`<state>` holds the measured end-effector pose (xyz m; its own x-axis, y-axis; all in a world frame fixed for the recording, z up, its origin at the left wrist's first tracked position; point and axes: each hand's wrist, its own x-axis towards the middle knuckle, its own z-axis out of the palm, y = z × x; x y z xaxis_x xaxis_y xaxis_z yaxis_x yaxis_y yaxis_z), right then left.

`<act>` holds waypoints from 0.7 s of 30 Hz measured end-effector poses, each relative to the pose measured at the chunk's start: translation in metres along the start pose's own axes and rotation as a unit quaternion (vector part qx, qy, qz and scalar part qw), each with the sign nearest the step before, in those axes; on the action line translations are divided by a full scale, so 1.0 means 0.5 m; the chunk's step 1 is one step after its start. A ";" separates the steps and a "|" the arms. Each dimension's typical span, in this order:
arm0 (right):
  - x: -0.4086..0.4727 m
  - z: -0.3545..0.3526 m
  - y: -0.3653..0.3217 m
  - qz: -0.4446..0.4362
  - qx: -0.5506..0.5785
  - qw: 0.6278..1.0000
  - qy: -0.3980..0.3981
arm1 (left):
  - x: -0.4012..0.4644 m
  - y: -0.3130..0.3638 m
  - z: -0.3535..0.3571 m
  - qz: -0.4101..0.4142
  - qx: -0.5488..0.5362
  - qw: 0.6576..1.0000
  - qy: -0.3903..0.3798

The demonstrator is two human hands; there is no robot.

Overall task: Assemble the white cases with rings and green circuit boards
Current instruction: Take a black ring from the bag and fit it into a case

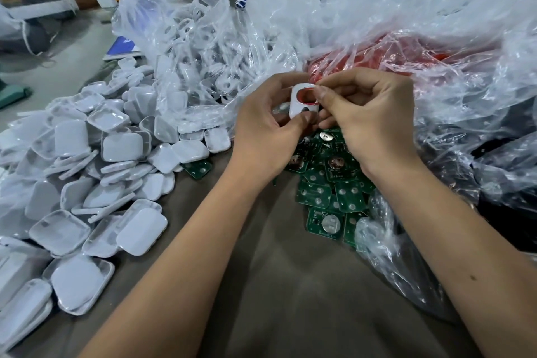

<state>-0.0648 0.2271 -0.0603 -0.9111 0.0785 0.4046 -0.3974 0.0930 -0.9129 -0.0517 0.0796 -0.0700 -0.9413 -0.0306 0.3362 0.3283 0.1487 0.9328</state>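
Gripping white case (300, 102), left hand (263, 125), right hand (369, 113) pinching red ring (308, 95)

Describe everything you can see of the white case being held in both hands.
The white case is a small glossy plastic shell with rounded corners. Near its top is an oval opening edged in red, and lower down a dark round hole. It is held above the pile of green circuit boards, tilted toward the camera. The left hand grips its lower edge and side, while the right hand pinches at the oval opening. Fingers hide its right edge.
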 end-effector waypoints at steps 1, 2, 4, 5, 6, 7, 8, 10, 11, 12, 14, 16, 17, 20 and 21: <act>-0.001 0.001 0.000 -0.006 -0.008 1.000 0.002 | 0.000 0.000 0.001 0.000 -0.002 1.000 0.000; -0.002 0.001 0.000 -0.009 -0.015 1.000 0.004 | 0.000 -0.001 0.001 -0.001 -0.005 1.000 -0.001; -0.003 0.002 0.000 -0.011 -0.023 1.000 0.008 | 0.000 -0.002 0.002 -0.003 -0.010 1.000 -0.001; -0.003 0.003 0.000 -0.014 -0.030 0.999 0.010 | -0.001 -0.003 0.002 -0.004 -0.012 1.000 0.000; -0.003 0.003 -0.001 -0.018 -0.037 0.999 0.011 | -0.001 -0.003 0.003 -0.005 -0.016 1.000 0.001; -0.004 0.003 -0.001 -0.022 -0.042 0.999 0.011 | -0.002 -0.002 0.004 -0.007 -0.019 1.000 0.001; -0.004 0.003 -0.002 -0.025 -0.043 0.999 0.009 | -0.003 -0.002 0.004 -0.009 -0.022 1.000 0.000; -0.005 0.003 -0.003 -0.029 -0.043 0.999 0.008 | -0.003 -0.001 0.005 -0.013 -0.028 1.000 -0.003; -0.006 0.003 -0.003 -0.029 -0.045 0.999 0.008 | -0.003 0.000 0.006 -0.014 -0.033 0.999 -0.003; -0.006 0.002 -0.002 -0.031 -0.049 0.998 0.009 | -0.004 0.001 0.006 -0.015 -0.036 0.999 -0.002; -0.005 0.002 -0.001 -0.037 -0.067 0.997 0.011 | -0.005 0.002 0.007 -0.014 -0.037 0.999 0.007; -0.005 0.002 0.000 -0.049 -0.087 0.995 0.014 | -0.007 0.003 0.008 -0.013 -0.042 0.999 0.013; -0.006 0.002 0.000 -0.057 -0.094 0.994 0.016 | -0.007 0.003 0.008 -0.012 -0.047 0.999 0.013; -0.007 0.002 -0.001 -0.074 -0.094 0.993 0.011 | -0.007 0.002 0.008 -0.008 -0.055 0.998 0.010; -0.007 0.002 -0.001 -0.077 -0.091 0.993 0.008 | -0.006 0.003 0.008 -0.008 -0.055 0.998 0.012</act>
<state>-0.0615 0.2256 -0.0615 -0.8386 0.0641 0.5409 -0.5047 0.2819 -0.8159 -0.0485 0.0840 -0.0704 -0.9451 -0.0551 0.3222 0.3204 0.0376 0.9465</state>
